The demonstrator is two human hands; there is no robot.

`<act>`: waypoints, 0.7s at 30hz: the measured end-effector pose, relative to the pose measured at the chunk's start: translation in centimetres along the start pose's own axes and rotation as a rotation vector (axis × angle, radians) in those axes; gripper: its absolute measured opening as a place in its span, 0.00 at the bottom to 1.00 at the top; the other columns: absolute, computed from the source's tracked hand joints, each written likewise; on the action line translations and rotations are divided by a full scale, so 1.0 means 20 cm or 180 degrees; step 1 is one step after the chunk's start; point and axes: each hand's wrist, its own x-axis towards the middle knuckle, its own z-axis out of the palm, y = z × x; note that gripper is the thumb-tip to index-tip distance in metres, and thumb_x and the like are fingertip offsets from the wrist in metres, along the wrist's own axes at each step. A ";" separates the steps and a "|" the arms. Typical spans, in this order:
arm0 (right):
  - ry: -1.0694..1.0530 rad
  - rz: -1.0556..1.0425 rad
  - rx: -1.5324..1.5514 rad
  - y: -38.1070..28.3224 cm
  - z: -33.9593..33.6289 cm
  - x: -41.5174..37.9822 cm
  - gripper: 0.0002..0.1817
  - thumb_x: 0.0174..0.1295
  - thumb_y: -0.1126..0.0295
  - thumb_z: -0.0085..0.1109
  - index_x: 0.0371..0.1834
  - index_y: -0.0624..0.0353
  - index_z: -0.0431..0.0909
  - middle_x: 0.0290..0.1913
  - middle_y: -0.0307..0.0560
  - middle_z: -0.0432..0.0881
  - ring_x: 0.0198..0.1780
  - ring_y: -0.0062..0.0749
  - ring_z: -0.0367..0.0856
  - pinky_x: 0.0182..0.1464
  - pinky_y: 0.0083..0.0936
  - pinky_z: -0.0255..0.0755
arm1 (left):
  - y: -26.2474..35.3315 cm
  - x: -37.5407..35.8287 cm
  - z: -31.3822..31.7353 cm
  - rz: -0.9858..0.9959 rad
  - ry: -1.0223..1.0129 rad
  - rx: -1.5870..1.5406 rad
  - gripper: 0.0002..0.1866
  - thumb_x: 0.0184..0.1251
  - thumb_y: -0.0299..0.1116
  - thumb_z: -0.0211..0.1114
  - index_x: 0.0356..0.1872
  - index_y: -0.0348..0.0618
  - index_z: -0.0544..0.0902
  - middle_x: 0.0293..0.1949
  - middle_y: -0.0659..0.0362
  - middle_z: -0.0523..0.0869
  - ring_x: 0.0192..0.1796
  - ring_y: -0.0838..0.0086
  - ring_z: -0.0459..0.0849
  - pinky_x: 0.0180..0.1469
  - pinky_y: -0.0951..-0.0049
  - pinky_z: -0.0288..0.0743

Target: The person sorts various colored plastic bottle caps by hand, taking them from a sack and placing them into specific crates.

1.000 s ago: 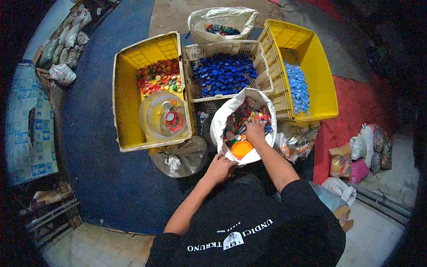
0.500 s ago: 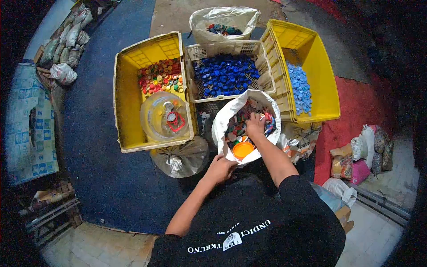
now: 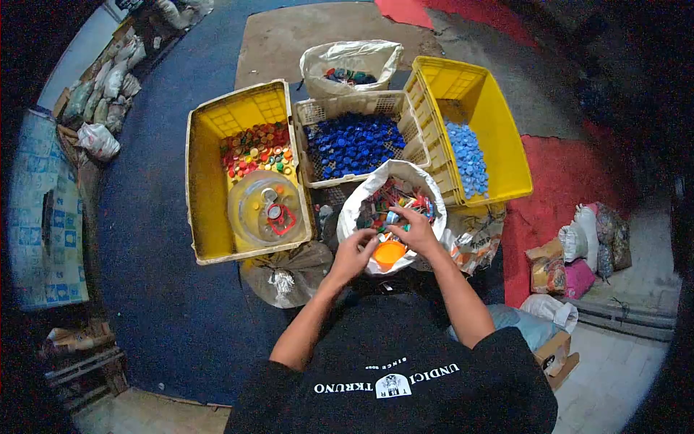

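Observation:
A white sack (image 3: 361, 189) of mixed coloured bottle caps (image 3: 394, 197) stands open in front of me, with an orange lid (image 3: 390, 252) at its near side. My right hand (image 3: 413, 230) reaches into the sack, and its fingertips pinch a small pale cap. My left hand (image 3: 354, 251) is at the sack's near rim, with curled fingers touching the orange lid. Whether the left hand grips anything is hidden.
A left yellow crate (image 3: 204, 181) holds red and orange caps (image 3: 254, 148) and a clear plastic tub (image 3: 264, 207). A white basket (image 3: 312, 112) holds dark blue caps (image 3: 354, 142). A right yellow crate (image 3: 499, 137) holds light blue caps (image 3: 463, 155). Another sack (image 3: 350, 59) stands behind, and bags lie around.
My left hand has moved from the sack's outer rim up to the orange lid. My right hand has drawn back toward me inside the sack. The view shifted downward.

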 end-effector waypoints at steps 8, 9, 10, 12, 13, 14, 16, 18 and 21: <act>0.0412 -0.0520 0.0054 -0.13 -0.01 -0.17 0.24 0.52 0.76 0.65 0.56 0.55 0.79 0.48 0.54 0.83 0.49 0.41 0.83 0.53 0.30 0.76 | 0.02 0.16 0.03 0.0118 -0.0738 -0.0111 0.27 0.64 0.42 0.68 0.60 0.38 0.76 0.42 0.54 0.87 0.43 0.73 0.84 0.49 0.73 0.76; 0.0540 -0.0495 0.0059 -0.15 0.01 -0.19 0.24 0.53 0.76 0.64 0.57 0.55 0.79 0.47 0.53 0.83 0.47 0.40 0.83 0.52 0.29 0.76 | 0.03 0.15 0.04 0.0102 -0.0693 -0.0362 0.25 0.63 0.40 0.68 0.58 0.39 0.77 0.42 0.55 0.87 0.43 0.74 0.84 0.48 0.74 0.76; 0.0485 -0.0194 0.0279 -0.15 0.03 -0.21 0.24 0.55 0.76 0.63 0.58 0.56 0.78 0.48 0.51 0.84 0.45 0.33 0.84 0.51 0.26 0.76 | 0.04 0.14 0.04 0.0084 -0.0642 -0.0611 0.23 0.63 0.39 0.69 0.57 0.39 0.78 0.42 0.55 0.86 0.43 0.75 0.84 0.46 0.74 0.77; 0.0525 -0.0073 0.0696 -0.12 0.09 -0.24 0.24 0.56 0.75 0.62 0.59 0.57 0.77 0.49 0.49 0.83 0.46 0.31 0.83 0.51 0.25 0.76 | 0.07 0.11 0.02 0.0001 -0.0622 -0.0786 0.23 0.62 0.37 0.70 0.58 0.42 0.79 0.41 0.59 0.87 0.43 0.77 0.83 0.49 0.74 0.76; 0.0530 0.0051 0.1088 -0.10 0.13 -0.25 0.24 0.57 0.75 0.62 0.59 0.57 0.77 0.51 0.48 0.83 0.47 0.28 0.82 0.51 0.24 0.75 | 0.05 0.09 0.00 0.0008 -0.0623 -0.0773 0.23 0.62 0.37 0.70 0.58 0.42 0.79 0.41 0.59 0.87 0.43 0.77 0.83 0.49 0.74 0.76; 0.0456 0.0226 0.1276 -0.09 0.15 -0.26 0.23 0.59 0.75 0.61 0.60 0.59 0.76 0.54 0.46 0.81 0.49 0.26 0.80 0.52 0.23 0.75 | 0.03 0.09 0.00 0.0032 -0.0545 -0.0733 0.24 0.61 0.36 0.71 0.57 0.43 0.79 0.40 0.59 0.87 0.43 0.78 0.83 0.47 0.75 0.76; 0.0421 0.0229 0.1528 -0.08 0.16 -0.25 0.22 0.59 0.75 0.61 0.60 0.60 0.76 0.54 0.46 0.81 0.50 0.25 0.80 0.52 0.22 0.74 | 0.06 0.07 -0.03 0.0176 -0.0398 -0.0663 0.22 0.59 0.35 0.72 0.55 0.43 0.81 0.38 0.61 0.87 0.40 0.81 0.82 0.43 0.77 0.76; 0.0304 0.0243 0.1869 -0.08 0.15 -0.24 0.20 0.62 0.71 0.62 0.57 0.63 0.78 0.52 0.45 0.82 0.50 0.23 0.80 0.54 0.21 0.74 | 0.07 0.05 -0.06 0.0209 -0.0338 -0.0435 0.21 0.58 0.34 0.73 0.53 0.43 0.82 0.38 0.61 0.87 0.39 0.81 0.82 0.42 0.78 0.76; 0.0033 0.0428 0.1752 -0.11 0.12 -0.21 0.19 0.63 0.68 0.63 0.56 0.64 0.79 0.49 0.45 0.83 0.48 0.24 0.81 0.53 0.22 0.75 | 0.04 0.03 -0.06 0.0255 -0.0253 -0.0340 0.19 0.56 0.33 0.74 0.50 0.43 0.84 0.37 0.61 0.87 0.38 0.82 0.82 0.42 0.78 0.77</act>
